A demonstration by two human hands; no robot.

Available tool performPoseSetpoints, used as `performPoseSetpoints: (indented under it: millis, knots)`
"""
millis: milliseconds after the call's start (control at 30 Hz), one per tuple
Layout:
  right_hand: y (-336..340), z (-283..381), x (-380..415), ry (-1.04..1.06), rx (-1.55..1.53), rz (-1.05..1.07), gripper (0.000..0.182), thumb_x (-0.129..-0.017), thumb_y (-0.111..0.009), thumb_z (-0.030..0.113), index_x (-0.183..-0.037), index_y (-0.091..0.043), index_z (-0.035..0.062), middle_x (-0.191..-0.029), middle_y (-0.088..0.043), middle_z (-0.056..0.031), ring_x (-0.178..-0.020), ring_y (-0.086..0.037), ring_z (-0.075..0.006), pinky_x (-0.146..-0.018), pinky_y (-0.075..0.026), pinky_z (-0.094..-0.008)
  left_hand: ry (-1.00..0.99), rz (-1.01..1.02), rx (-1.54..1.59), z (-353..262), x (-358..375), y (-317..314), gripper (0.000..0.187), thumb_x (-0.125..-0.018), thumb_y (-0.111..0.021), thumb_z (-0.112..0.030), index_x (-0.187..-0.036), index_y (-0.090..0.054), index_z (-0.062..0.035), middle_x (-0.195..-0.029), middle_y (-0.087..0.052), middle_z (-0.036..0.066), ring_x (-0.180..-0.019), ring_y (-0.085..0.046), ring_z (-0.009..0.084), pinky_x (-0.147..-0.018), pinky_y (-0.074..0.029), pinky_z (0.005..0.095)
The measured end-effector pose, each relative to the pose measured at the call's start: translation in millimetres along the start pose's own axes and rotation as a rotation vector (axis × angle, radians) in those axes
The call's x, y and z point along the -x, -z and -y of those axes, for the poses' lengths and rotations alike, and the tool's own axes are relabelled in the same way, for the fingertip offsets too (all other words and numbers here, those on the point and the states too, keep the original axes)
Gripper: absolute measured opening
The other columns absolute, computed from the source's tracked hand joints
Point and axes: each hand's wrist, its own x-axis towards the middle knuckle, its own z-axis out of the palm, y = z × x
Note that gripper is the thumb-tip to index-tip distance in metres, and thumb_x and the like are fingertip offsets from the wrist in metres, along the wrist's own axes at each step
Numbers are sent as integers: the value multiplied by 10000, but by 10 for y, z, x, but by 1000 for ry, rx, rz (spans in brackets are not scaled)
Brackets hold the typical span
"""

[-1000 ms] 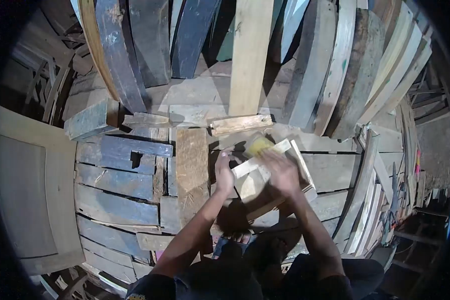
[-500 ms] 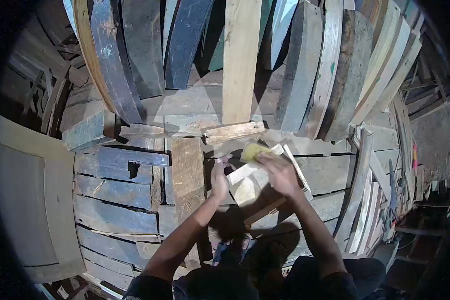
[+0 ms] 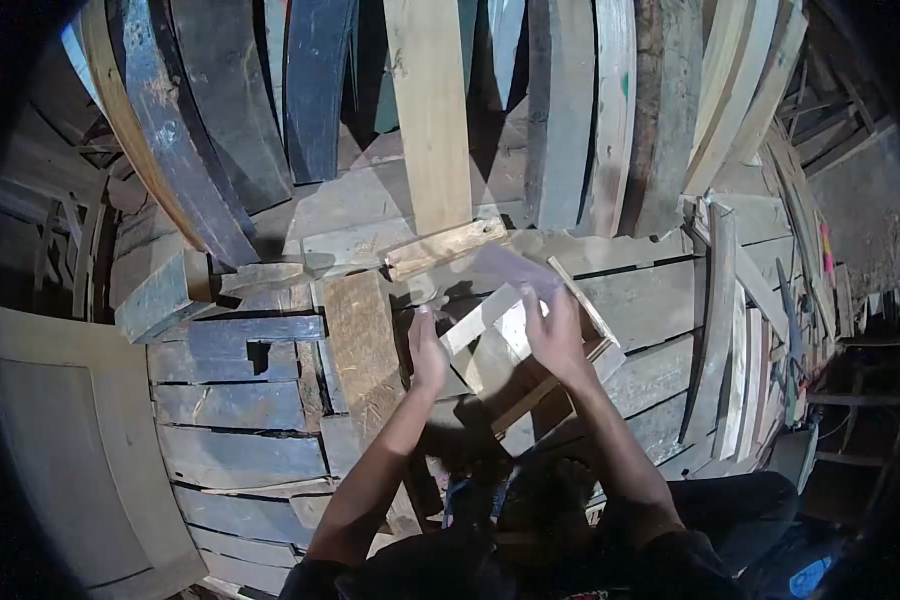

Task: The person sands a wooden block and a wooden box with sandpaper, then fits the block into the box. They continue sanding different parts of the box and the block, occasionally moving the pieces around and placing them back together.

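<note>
A greyish-purple thin sheet [image 3: 518, 268], blurred and looking like sandpaper, is pinched in my right hand [image 3: 558, 345] above a small wooden box [image 3: 482, 318]. The box is an open frame with pale rails and a brown side nearest me; it sits tilted on the planks between my forearms. My left hand [image 3: 428, 352] is beside the box's left corner, thumb up and fingers apart but smeared. Whether it touches the rail I cannot make out.
A rough wood block [image 3: 445, 248] lies just beyond the box, and a wide brown board [image 3: 358, 330] runs to its left. Tall planks [image 3: 430, 120] lean along the back. A blue-grey block [image 3: 165, 297] and a panelled door [image 3: 45, 440] are at left; wood strips [image 3: 745, 385] stand at right.
The view has shifted slightly. The sheet in my right hand has turned from its yellow face to a greyish-purple one and has lifted off the box rail. My left hand has moved away from the corner.
</note>
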Motion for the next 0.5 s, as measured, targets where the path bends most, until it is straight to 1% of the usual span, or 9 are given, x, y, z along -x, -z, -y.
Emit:
performPoseSetpoints:
  millis: [67,100,200,233,333,400,433,467,500]
  knots:
    - [20,71,-40,-197,-271,-210,214,-1128,-647,163,-1203,-711,-28,-1119,-753,-147,-1096,-714,-202,-935,-577,-373,-33,13,-88,-47,6,-7,487,-1207,-441,-348,-1178,-735,39,-1047,-713,78,-979,-613,187,-968,-470,360]
    - [54,45,-77,-303,-441,-288,227,-1139,-664,199,-1155,-704,-24,-1007,-741,-90,-1003,-696,-121,-862,-575,-319,-17,3,-47,-63,-16,-30,376,-1169,-542,-275,-1258,-740,31,-1086,-733,92,-999,-629,185,-971,-487,348]
    - [300,5,-129,-438,-428,-220,208,-1103,-730,197,-1129,-710,-9,-905,-732,-9,-862,-680,-84,-772,-547,-261,-112,59,-351,-232,41,-9,303,-1111,-639,-226,-1246,-742,25,-1127,-750,123,-1025,-659,193,-970,-511,355]
    - [337,45,-125,-451,-355,-195,187,-1066,-781,181,-1086,-736,1,-859,-731,24,-798,-666,-62,-732,-520,-227,-115,1,-461,-336,79,-65,277,-1056,-712,-197,-1230,-742,16,-1140,-758,146,-1047,-683,207,-969,-524,365]
    - [343,50,-86,-421,-330,-65,180,-1035,-813,168,-1038,-760,-3,-883,-752,1,-796,-663,-67,-726,-517,-233,-354,52,-462,-810,300,-241,273,-1040,-737,-176,-1220,-742,28,-1146,-777,129,-1090,-703,236,-1019,-524,384]
    - [310,54,-85,-443,-356,20,208,-999,-853,186,-1025,-780,-7,-908,-770,-15,-817,-667,-72,-752,-531,-255,-163,167,-144,-973,354,-365,320,-1046,-752,-166,-1282,-719,49,-1172,-784,112,-1111,-707,208,-1026,-535,378]
    - [282,94,-114,-474,-367,68,223,-994,-860,197,-1027,-782,-9,-908,-769,-15,-824,-668,-73,-760,-534,-260,-108,183,-82,-1253,448,-505,397,-1061,-760,-173,-1374,-672,55,-1217,-782,110,-1116,-704,161,-997,-557,342]
    - [253,128,-139,-504,-378,117,237,-989,-867,209,-1029,-785,-10,-909,-769,-15,-831,-668,-73,-768,-537,-266,-39,240,-126,-1078,391,-487,475,-1064,-775,-194,-1443,-625,50,-1204,-778,99,-1073,-700,125,-954,-572,303]
    - [266,141,-136,-546,-464,194,329,-989,-870,240,-1159,-765,-21,-1040,-784,-49,-924,-705,-110,-851,-567,-303,56,212,-92,-1069,370,-514,481,-1060,-781,-194,-1450,-626,40,-1183,-776,89,-1049,-704,124,-931,-577,298]
